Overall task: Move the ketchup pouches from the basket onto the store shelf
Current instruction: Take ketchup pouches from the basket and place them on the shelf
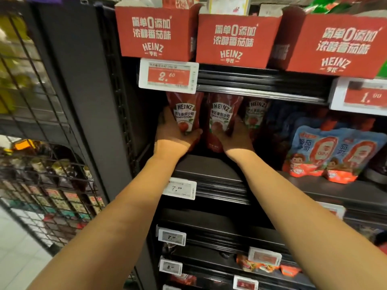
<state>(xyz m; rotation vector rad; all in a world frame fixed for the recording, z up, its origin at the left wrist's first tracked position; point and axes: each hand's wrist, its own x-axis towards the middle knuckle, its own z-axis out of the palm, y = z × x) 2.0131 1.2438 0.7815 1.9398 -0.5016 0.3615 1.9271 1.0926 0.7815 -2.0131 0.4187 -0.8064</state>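
Both hands are gripping upright ketchup pouches at the shelf's (211,164) left end: the left hand (173,135) is cupping the left pouch (184,114), the right hand (232,137) is clasping the second pouch (219,120), long axes vertical, bases just above the shelf.

I see two bare forearms coming into view from 7 and 5 o'clock, with no sleeves, watch or gloves on either. My left hand (174,133) and my right hand (234,136) are both bare. One finger of the right hand, toward 1 o'clock from the palm, carries what looks like a thin ring (240,121), too small to make out further
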